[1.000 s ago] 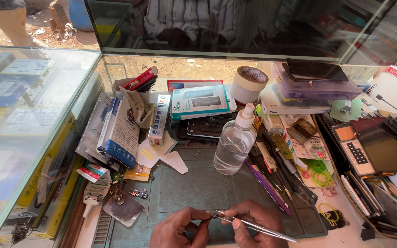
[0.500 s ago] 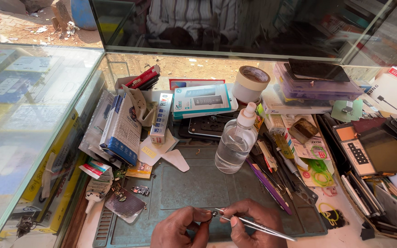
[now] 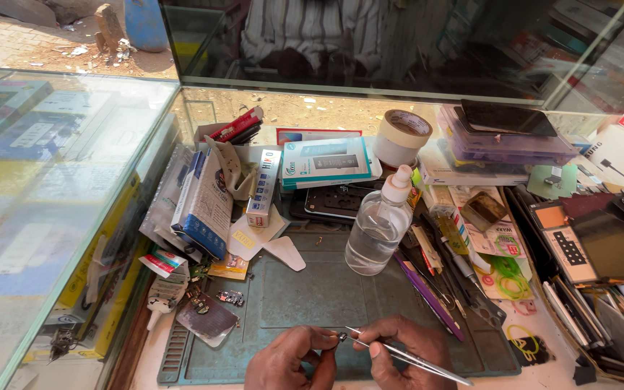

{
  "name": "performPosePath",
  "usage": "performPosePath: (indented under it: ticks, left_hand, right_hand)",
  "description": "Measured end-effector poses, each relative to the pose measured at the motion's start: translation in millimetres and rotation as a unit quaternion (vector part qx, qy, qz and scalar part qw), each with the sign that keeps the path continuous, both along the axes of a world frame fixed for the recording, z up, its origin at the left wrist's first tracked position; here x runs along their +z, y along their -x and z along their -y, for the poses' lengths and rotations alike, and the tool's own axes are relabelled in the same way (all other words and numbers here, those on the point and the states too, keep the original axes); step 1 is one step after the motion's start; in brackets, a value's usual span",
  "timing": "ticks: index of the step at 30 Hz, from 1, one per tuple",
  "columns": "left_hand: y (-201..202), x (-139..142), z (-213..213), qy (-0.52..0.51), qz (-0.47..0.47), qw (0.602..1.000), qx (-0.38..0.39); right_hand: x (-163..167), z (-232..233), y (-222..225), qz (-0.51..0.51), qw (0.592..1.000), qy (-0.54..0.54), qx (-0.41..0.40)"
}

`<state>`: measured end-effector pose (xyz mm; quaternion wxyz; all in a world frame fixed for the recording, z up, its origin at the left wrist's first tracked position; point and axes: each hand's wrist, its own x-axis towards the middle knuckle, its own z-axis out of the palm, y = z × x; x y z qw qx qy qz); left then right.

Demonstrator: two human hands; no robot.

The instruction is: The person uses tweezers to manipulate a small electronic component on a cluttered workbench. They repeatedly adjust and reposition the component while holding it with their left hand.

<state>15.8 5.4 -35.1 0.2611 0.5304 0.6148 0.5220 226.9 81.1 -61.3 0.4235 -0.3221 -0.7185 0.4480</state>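
Note:
My left hand point(image 3: 290, 359) pinches a tiny dark part point(image 3: 341, 336) between thumb and fingertip at the bottom of the view. My right hand point(image 3: 404, 350) grips metal tweezers point(image 3: 406, 355) whose tip meets that part; their long end points right and down. Both hands hover over a green work mat point(image 3: 312, 296) on the bench. A clear plastic bottle point(image 3: 380, 224) with a white nozzle stands upright just beyond the hands.
A roll of tape point(image 3: 402, 137), boxed phone parts point(image 3: 326, 162), a purple tool point(image 3: 427, 296) and several hand tools crowd the mat's far and right sides. A glass showcase point(image 3: 52, 202) runs along the left. A person in a striped shirt point(image 3: 312, 29) sits behind the glass.
The view has shifted slightly. The hands stay together over the mat, with the tweezers still at the small part.

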Motion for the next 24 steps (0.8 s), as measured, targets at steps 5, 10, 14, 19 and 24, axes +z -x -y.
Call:
performPosePath:
  ticks: [5, 10, 14, 19, 24]
  left_hand:
    - [-4.4, 4.6, -1.6, 0.080, 0.039, 0.996, 0.029]
    - [-3.3, 1.4, -0.9, 0.024, 0.031, 0.999, 0.013]
    - [-2.1, -1.9, -0.5, -0.004, 0.037, 0.999, -0.002]
    - [-2.2, 3.8, -1.4, 0.075, 0.025, 0.997, 0.007]
    - [-2.1, 14.1, 9.7, -0.018, 0.016, 1.000, 0.000]
  right_hand:
    - [-6.0, -0.7, -8.2, -0.088, 0.994, 0.071, -0.008]
    - [-8.8, 2.0, -8.7, -0.096, 0.992, 0.082, -0.004]
    - [-6.0, 2.8, -7.3, -0.079, 0.996, 0.049, 0.006]
    - [3.3, -0.1, -2.9, -0.034, 0.997, 0.065, 0.019]
    - [12.4, 4.8, -5.6, 0.006, 0.998, 0.025, 0.059]
